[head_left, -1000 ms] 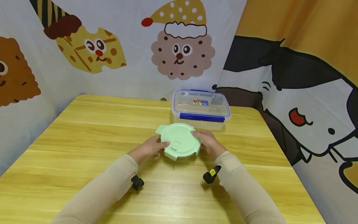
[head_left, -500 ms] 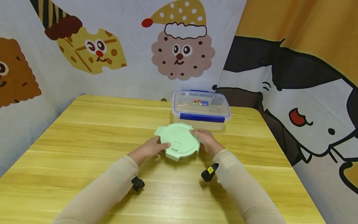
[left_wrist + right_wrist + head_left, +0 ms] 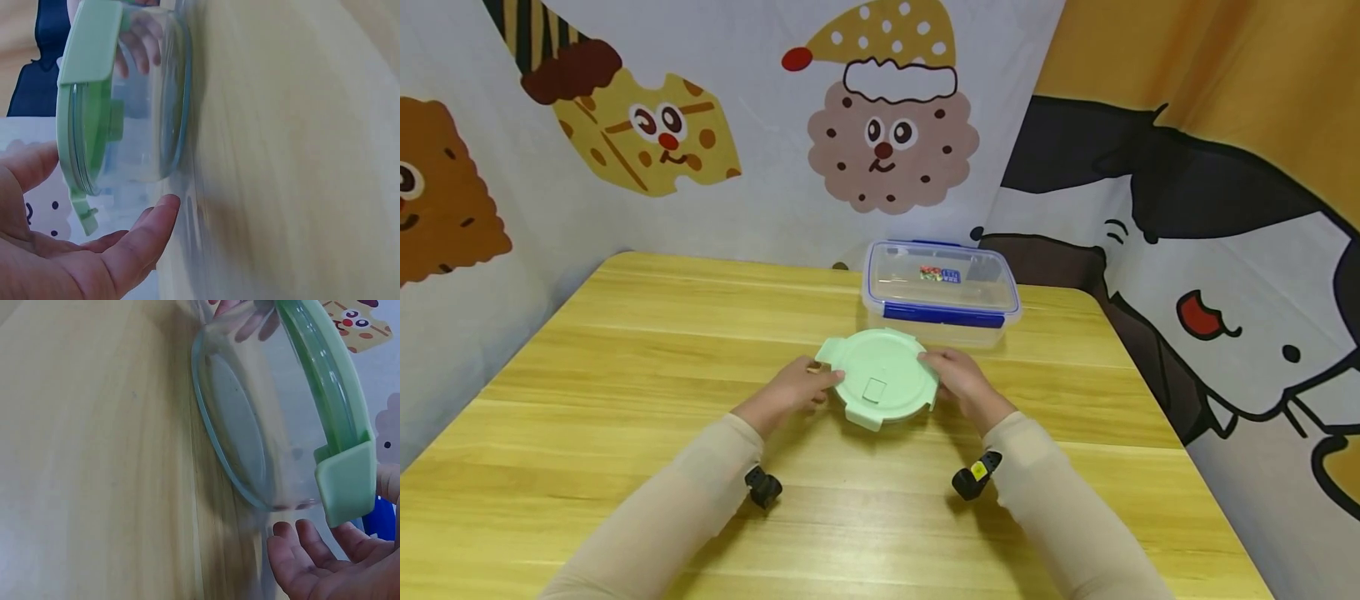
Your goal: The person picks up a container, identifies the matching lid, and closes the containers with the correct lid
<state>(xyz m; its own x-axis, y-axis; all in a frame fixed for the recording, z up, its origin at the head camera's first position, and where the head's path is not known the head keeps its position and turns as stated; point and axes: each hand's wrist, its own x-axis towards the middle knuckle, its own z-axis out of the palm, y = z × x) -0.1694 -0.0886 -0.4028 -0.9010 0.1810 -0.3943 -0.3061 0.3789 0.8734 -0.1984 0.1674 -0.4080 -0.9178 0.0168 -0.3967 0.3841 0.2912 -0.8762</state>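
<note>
A round glass food container (image 3: 140,119) with a pale green snap lid (image 3: 883,375) stands on the table between my hands. On its left side one lid flap (image 3: 85,215) sticks outward. My left hand (image 3: 793,390) is at that side; its thumb reaches the lid's edge, while the other fingers (image 3: 140,244) stay loosely bent and apart from the glass. At the right side is my right hand (image 3: 962,383), thumb at the lid's rim. Its relaxed fingers (image 3: 312,547) lie beside and below another flap (image 3: 347,484), with a gap to the glass.
Behind the green-lidded container stands a clear rectangular plastic box (image 3: 940,292) with blue clips, its lid on. The wooden table (image 3: 625,367) ends at a printed cloth backdrop (image 3: 760,225). A small black camera sits at each wrist.
My left hand has drawn back a little to the left, its thumb sliding off the lid's top toward the edge. My right hand has shifted slightly right. The container has hardly moved.
</note>
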